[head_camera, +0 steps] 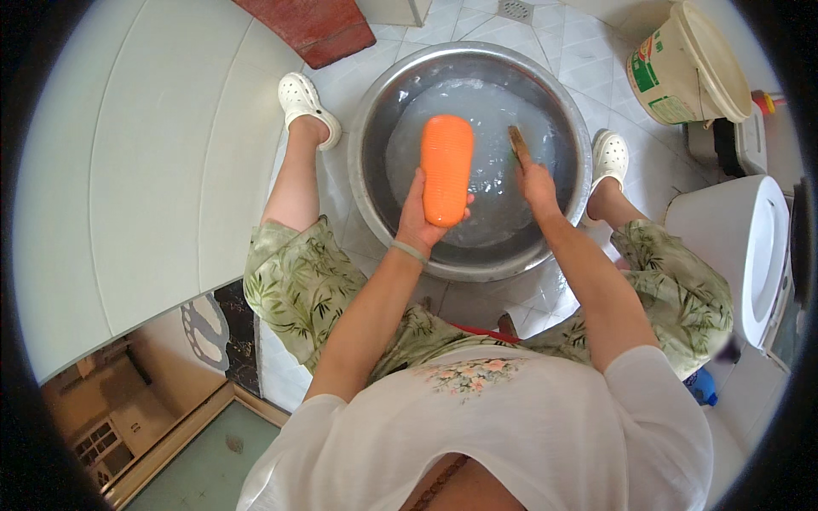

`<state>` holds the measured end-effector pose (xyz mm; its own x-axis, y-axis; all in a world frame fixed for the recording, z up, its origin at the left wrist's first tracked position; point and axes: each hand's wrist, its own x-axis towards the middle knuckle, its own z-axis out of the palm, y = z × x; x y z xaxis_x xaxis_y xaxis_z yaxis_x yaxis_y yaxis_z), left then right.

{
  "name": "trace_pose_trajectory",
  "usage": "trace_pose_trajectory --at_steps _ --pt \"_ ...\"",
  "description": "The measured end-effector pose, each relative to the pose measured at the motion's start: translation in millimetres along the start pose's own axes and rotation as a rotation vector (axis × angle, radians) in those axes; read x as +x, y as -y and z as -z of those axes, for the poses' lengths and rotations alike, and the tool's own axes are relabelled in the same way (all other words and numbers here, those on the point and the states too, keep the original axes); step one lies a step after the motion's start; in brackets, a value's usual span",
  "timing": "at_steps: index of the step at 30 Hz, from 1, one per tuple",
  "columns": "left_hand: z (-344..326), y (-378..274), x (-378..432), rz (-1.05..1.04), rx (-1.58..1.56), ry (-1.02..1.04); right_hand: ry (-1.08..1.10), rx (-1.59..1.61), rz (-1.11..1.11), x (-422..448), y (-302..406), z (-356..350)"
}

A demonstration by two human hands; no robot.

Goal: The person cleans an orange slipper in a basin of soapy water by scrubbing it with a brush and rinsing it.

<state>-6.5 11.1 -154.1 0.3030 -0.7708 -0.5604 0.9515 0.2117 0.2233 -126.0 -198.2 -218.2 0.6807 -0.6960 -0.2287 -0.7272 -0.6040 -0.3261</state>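
A large round metal basin [470, 271] holding cloudy water stands on the floor between my feet. Above its water, my left hand [427, 214] holds an orange ribbed, shoe-sole-shaped object [447, 169], gripping the lower end from beneath; whether it is a shoe or a container I cannot tell. Over the right half of the basin, my right hand [538, 188] is closed around the handle of a wooden brush [519, 144]. The brush points away from me, apart from the orange object, and its bristle side is mostly hidden.
A cream plastic bucket [664, 76] stands at the upper right, with a white toilet-like fixture [728, 236] below it. A red mat or board [313, 32] lies beyond the basin's left side. A floor drain [515, 11] is at the top, and a white panel [153, 140] fills the left.
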Motion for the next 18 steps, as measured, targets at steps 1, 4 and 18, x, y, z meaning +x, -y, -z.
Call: trace_pose_trajectory --at_steps 1,4,18 --pt "3.5 -3.5 2.9 -0.004 -0.001 -0.008 0.003 0.183 0.030 -8.6 -1.0 -6.8" --pt "16.8 -4.4 8.8 -0.026 -0.015 -0.063 -0.039 0.564 0.149 -69.2 35.2 7.4" --pt "14.1 0.7 -3.5 -0.009 -0.099 0.024 0.016 0.617 0.314 -138.9 77.7 21.0"
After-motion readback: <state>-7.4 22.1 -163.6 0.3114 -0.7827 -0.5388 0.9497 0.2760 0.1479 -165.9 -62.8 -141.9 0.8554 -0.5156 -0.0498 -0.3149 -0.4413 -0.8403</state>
